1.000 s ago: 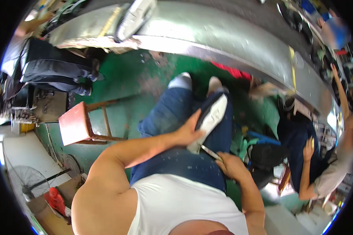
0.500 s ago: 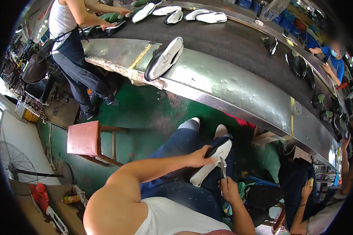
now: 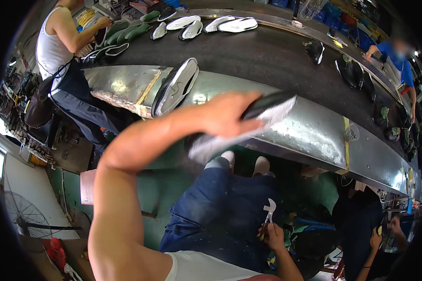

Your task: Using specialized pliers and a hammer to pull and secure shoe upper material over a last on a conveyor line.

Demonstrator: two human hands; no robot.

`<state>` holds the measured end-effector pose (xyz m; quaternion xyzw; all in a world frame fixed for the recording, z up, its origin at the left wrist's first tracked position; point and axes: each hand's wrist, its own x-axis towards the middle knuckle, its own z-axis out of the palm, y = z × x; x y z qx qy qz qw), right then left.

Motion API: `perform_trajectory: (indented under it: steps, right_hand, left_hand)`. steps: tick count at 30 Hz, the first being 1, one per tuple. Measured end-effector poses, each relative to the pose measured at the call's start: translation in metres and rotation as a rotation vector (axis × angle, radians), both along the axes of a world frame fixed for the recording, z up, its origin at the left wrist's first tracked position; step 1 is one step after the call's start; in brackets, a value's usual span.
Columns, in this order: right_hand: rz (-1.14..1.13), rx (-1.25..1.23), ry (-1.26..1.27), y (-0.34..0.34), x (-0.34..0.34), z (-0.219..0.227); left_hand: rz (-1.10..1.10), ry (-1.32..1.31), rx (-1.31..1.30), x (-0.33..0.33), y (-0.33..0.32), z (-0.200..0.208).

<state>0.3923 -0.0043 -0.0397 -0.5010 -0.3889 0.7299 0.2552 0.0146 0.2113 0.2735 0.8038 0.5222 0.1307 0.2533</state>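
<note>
A long dark conveyor belt [image 3: 267, 51] curves across the room, edged on the near side by a dull sheet-metal apron [image 3: 314, 131]. Rows of white and green shoe soles [image 3: 192, 23] lie along its far part, and black shoe uppers [image 3: 356, 75] sit farther to the right. One black-and-white shoe [image 3: 176, 86] rests tilted on the metal edge, sole side up.

A person in a white sleeveless top [image 3: 51, 42] stands at the belt's left end, hands among the soles; another in a blue shirt [image 3: 398, 61] works on the far right side.

The seated worker, in dark blue trousers [image 3: 220, 210], has the left hand [image 3: 227, 114] raised over the apron, fingers wrapped closed around a blurred shoe with a black upper and white sole [image 3: 248, 124], which hangs in the air just in front of the metal edge, above the knees. Down by the lap, the right hand [image 3: 273, 236] is curled shut around the handles of small white-jawed metal pliers [image 3: 268, 213], their head pointing upward.

A small reddish-brown wooden stool [image 3: 86, 187] stands on the green floor [image 3: 150, 187] to the left.
</note>
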Motion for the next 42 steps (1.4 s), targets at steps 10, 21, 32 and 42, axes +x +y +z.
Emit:
perform_trajectory:
  steps: [10, 21, 32, 42]
  right_hand:
    - [-0.055, -0.103, 0.092, 0.009, -0.003, -0.001]
    - [-0.03, -0.109, 0.033, 0.024, 0.001, 0.008]
    - [-0.023, -0.064, -0.002, 0.001, -0.007, 0.001]
    - [0.267, 0.37, -0.392, 0.001, -0.064, 0.118]
  left_hand:
    - [-0.066, 0.979, 0.752, -0.016, 0.257, -0.105]
    - [0.747, 0.809, 0.33, -0.16, 0.202, -0.068]
    - [0.569, -0.856, -0.423, -0.163, 0.017, -0.069]
    - [0.325, -1.147, -0.198, 0.033, -0.168, -0.232]
